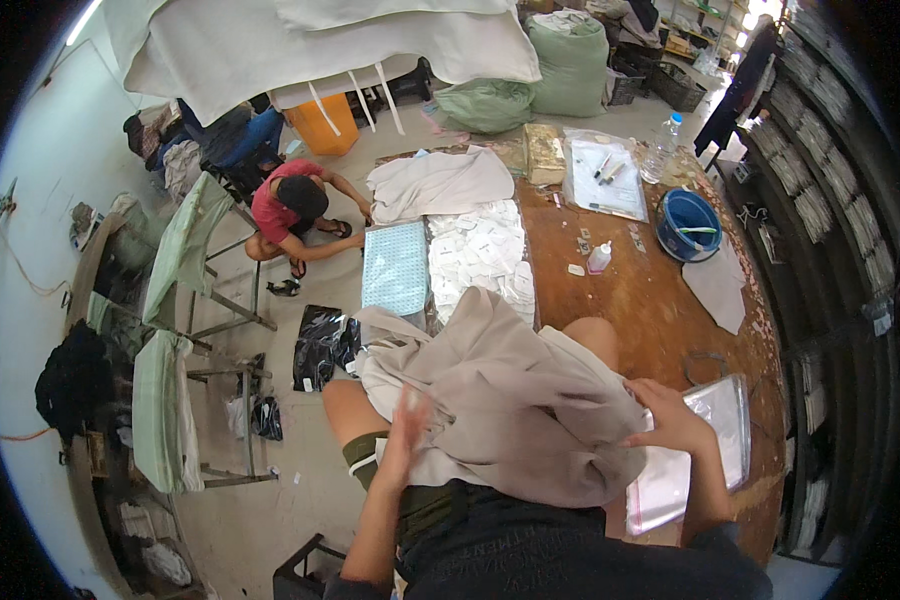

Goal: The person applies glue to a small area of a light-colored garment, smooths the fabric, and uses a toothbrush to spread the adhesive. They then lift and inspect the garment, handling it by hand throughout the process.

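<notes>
A crumpled beige cloth (500, 400) lies heaped across my lap. My left hand (408, 430) is at its left side, smeared by motion, so its grip is unclear. My right hand (660, 420) holds the cloth at its right edge, above a clear plastic sheet stack (710, 470) on the wooden table (610, 300). Beyond the cloth sit a pile of white labels (478, 255), a pale blue patterned sheet (393, 265) and a folded beige fabric (440, 180).
A crouching person (288, 210) reaches toward the table's left side, near padded stands (165, 400) and black bags (320, 345). On the right are a blue bucket (688, 225), a water bottle (660, 150), a small glue bottle (600, 258) and dark shelving (820, 200).
</notes>
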Tool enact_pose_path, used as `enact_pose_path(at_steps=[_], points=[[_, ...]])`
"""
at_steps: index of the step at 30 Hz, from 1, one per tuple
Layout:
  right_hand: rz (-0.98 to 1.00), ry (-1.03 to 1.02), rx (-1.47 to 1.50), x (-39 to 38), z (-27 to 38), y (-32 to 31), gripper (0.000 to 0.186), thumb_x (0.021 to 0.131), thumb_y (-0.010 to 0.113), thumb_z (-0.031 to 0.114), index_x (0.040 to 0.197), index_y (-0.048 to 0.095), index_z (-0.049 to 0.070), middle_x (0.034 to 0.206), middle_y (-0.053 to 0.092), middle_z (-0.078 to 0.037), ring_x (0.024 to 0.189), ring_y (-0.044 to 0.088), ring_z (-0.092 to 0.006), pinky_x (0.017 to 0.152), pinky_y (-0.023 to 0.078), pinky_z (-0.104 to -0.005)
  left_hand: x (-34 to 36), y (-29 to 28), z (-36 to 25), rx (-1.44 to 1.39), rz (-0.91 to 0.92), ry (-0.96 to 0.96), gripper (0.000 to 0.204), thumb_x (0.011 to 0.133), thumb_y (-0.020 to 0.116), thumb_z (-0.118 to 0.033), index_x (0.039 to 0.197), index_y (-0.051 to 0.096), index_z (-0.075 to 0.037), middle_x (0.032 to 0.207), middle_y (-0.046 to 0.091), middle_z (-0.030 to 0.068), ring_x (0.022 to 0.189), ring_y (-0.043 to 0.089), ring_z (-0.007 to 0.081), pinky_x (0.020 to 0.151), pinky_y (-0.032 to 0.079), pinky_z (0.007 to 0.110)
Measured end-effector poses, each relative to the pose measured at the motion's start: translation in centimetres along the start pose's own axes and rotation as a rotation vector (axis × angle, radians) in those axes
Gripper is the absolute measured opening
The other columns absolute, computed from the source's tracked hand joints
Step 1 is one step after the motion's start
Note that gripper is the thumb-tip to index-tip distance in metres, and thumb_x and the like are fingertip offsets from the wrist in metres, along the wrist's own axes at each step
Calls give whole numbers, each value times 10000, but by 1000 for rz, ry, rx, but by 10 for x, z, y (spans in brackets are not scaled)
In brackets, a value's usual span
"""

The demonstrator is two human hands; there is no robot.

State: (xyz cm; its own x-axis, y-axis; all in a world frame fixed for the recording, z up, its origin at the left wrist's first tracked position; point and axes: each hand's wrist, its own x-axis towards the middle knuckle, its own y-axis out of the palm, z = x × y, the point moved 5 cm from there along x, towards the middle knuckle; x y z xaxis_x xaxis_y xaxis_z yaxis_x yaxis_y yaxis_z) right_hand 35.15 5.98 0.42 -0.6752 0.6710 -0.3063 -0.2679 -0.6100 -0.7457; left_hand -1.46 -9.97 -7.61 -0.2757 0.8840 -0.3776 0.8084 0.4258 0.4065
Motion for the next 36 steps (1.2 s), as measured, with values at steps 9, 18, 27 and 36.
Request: enact_pose_path(at_steps=[9,18,27,36], points=[[-129,62,-246,47,-3,95,789,803,581,656,1444,418,227,1562,145,-221,1431,105,-462,1075,74,-688,-16,-38,54,1845,-363,142,661,901,456,-613,1458,404,-260,1550,197,237,1439,122,441,1052,52,719],[-236,110,-266,57,-8,114,759,808,574,649,1419,454,215,1558,160,-210,1427,102,-455,1083,45,-673,-75,-54,44,1890,-330,-81,585,896,436,-645,1374,514,-315,1553,185,222,1428,104,468,1044,61,730],[-231,107,-266,56,-9,113,736,801,602,624,1405,470,224,1547,192,-209,1421,127,-455,1071,79,-689,-55,-55,55,2018,-236,25,491,955,455,-443,1374,510,-192,1515,345,74,1421,154,449,1053,51,736],[-215,103,-239,62,-19,114,698,801,608,614,1373,483,233,1526,226,-216,1407,146,-474,1051,108,-705,-29,-44,28,1455,-302,319,319,997,386,-195,919,594,34,972,602,241,990,548,460,902,411,513]])
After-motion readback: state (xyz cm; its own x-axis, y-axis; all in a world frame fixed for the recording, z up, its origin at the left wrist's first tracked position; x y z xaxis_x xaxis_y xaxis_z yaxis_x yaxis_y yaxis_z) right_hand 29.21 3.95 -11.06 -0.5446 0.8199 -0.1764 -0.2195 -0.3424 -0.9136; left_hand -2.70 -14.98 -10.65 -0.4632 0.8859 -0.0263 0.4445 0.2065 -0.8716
